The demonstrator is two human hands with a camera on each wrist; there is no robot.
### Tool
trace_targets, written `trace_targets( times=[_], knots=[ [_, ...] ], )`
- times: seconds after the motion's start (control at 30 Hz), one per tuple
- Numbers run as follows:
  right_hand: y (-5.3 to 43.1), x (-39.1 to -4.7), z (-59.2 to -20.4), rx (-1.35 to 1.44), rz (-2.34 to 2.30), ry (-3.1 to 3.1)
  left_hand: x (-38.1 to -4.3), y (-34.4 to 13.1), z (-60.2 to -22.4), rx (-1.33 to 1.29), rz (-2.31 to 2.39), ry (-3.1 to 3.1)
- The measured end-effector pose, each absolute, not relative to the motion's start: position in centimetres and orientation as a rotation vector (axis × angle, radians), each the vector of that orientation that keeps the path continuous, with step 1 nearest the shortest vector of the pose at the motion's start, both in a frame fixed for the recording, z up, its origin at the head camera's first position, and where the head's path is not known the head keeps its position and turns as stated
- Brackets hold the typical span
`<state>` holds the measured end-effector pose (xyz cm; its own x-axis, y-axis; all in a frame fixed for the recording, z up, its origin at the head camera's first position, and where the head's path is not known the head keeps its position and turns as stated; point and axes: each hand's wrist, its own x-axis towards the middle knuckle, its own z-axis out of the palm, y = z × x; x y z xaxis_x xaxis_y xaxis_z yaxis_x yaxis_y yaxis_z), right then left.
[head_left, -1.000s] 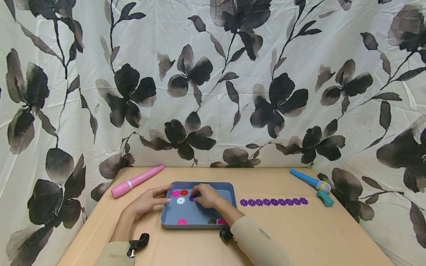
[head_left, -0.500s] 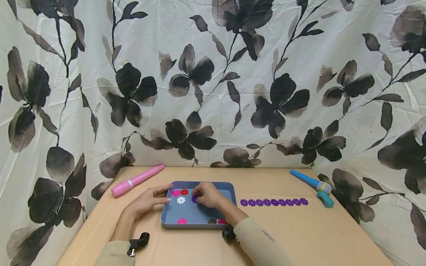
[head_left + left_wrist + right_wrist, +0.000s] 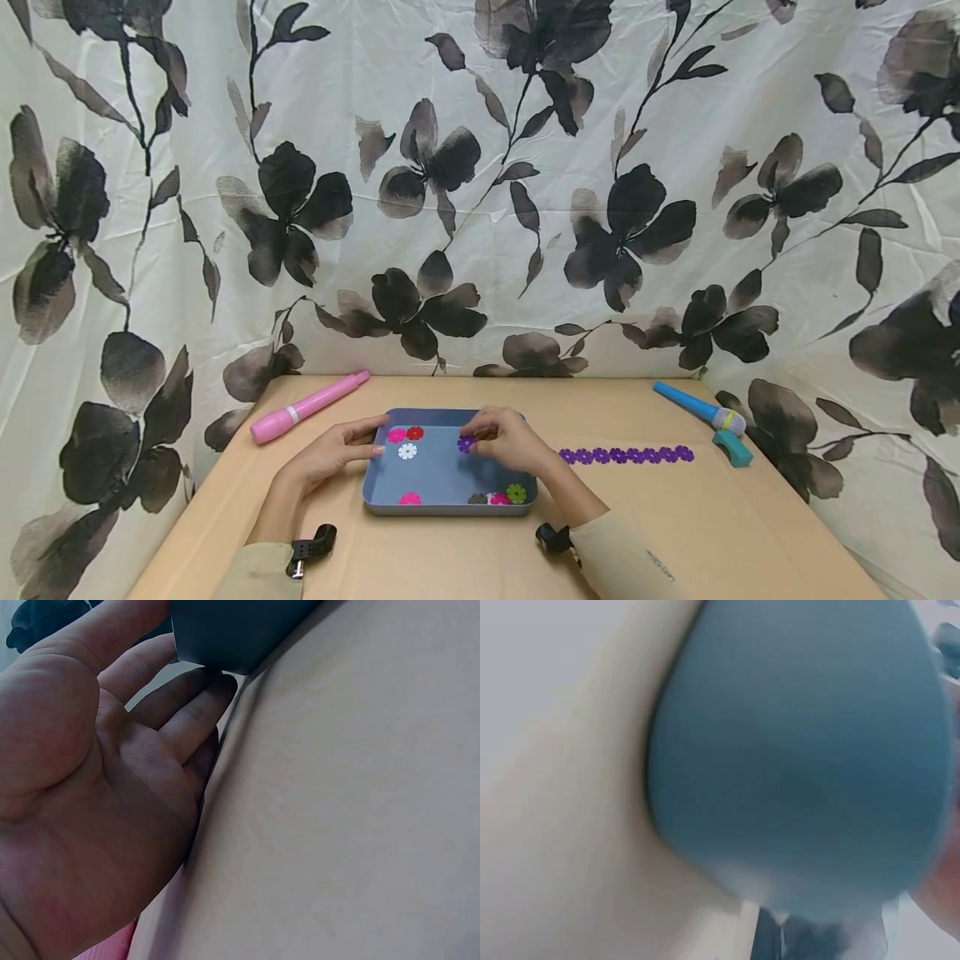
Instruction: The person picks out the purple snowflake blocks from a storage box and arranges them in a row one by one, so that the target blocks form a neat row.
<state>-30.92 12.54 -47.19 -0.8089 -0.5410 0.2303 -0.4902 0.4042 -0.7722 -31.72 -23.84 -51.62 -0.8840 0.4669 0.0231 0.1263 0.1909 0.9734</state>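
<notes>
Thumb and fingers of my right hand pinch a purple flower-shaped disc above the blue-grey tray. My left hand rests at the tray's left side, its thumb and index fingertips on the rim. The left wrist view shows the other left fingers loosely bent beside the tray's outer wall. Inside the tray lie pink, red and white flower discs at the upper left. Along the front wall are a pink disc, a brown disc and a green disc.
A row of linked purple flower discs runs along the table right of the tray, its left end hidden by my right wrist. A pink marker-like tube lies back left. A blue toy microphone and teal block sit back right.
My right hand has moved rightward across the tray with the purple disc, uncovering the green disc and covering the row's left end. My left hand has stayed at the tray.
</notes>
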Motion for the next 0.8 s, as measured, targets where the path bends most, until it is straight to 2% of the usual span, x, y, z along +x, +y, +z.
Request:
trace_targets(
  times=[0.37,0.8],
  knots=[
    [16.7,-30.2,-46.6,-0.778,-1.638,2.553,-31.7,-23.9,-51.6,0.580,1.747,2.180],
    [20.8,-31.0,-46.0,-0.634,-1.852,2.650,-31.7,-23.8,-51.5,0.566,1.746,2.198]
  ],
)
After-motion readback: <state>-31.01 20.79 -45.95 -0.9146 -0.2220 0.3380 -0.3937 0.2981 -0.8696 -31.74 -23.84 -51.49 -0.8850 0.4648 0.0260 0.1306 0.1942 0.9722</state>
